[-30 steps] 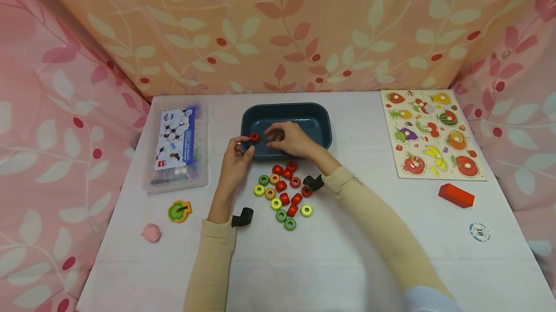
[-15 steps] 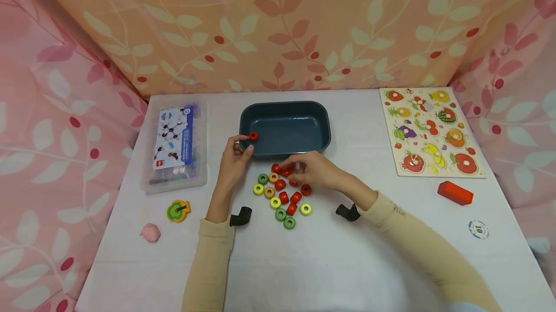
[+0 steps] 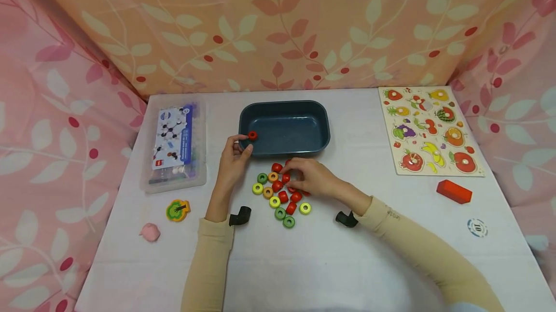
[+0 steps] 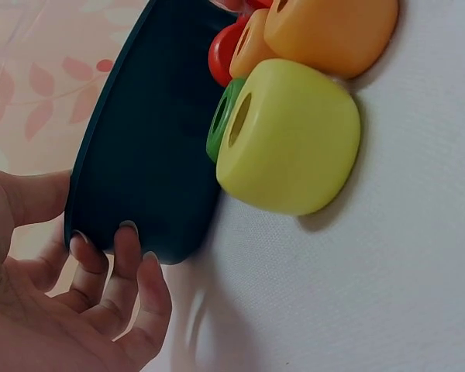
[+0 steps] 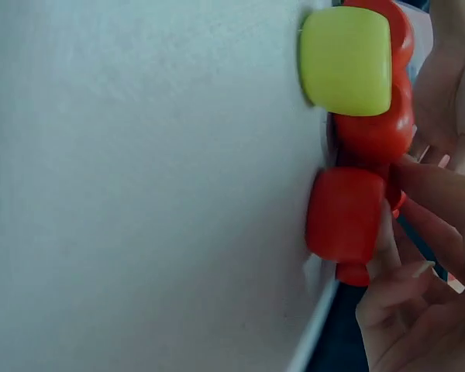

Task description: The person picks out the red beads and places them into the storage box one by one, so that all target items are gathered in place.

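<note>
In the head view my left hand grips the near left corner of the dark blue bin. The left wrist view has thumb and fingers on either side of that rim. A red bead sits against the bin's left side, by my left fingertip. Over the bead pile my right hand reaches in, bent fingertips around a red bead. In the right wrist view one of its digits touches a red bead; a firm pinch is hidden. Yellow, orange and green beads lie around.
A clear plastic case stands to the left, with a tree-shaped piece and a pink figure nearer. On the right lie a fruit puzzle board, a red block and a poker chip.
My right hand has come back from over the bin to the bead pile, then edged nearer me and nudged several red beads. The left hand stays at the bin corner.
</note>
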### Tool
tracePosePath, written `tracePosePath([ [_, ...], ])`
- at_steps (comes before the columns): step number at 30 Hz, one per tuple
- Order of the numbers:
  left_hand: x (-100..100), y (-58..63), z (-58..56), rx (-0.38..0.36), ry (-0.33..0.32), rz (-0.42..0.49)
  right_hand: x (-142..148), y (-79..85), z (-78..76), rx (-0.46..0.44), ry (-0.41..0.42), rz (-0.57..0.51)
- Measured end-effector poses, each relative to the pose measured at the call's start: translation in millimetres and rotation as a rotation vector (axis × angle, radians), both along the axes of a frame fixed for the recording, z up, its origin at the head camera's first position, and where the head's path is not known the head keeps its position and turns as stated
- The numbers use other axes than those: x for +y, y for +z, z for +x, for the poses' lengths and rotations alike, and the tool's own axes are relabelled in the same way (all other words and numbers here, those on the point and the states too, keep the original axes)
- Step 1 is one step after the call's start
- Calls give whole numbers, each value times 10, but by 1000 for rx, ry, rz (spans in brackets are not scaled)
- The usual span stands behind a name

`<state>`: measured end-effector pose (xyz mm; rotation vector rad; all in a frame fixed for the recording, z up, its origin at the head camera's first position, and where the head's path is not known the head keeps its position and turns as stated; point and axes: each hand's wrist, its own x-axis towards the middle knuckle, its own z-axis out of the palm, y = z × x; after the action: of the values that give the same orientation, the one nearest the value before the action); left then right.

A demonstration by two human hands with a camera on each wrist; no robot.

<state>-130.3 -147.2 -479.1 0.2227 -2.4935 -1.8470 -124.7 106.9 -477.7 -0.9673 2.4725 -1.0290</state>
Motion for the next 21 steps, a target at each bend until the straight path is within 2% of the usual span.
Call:
tracePosePath([
  [5,-3,-14,-2,9,-4,4,-11,-27,-8,34,32,-1],
  [8,-6,-19,2,9,-3,4,-7,-14,-8,12,35,-29],
  [13,-7,-19,9,10,0,6,-20,54,-12,-39,22,-138],
  [18,-8,-16,7,7,-3,8,-78,187,-23,-34,37,-231],
  [21,-12,-12,6,11,-5,6,-140,272,-81,-9,13,-312],
])
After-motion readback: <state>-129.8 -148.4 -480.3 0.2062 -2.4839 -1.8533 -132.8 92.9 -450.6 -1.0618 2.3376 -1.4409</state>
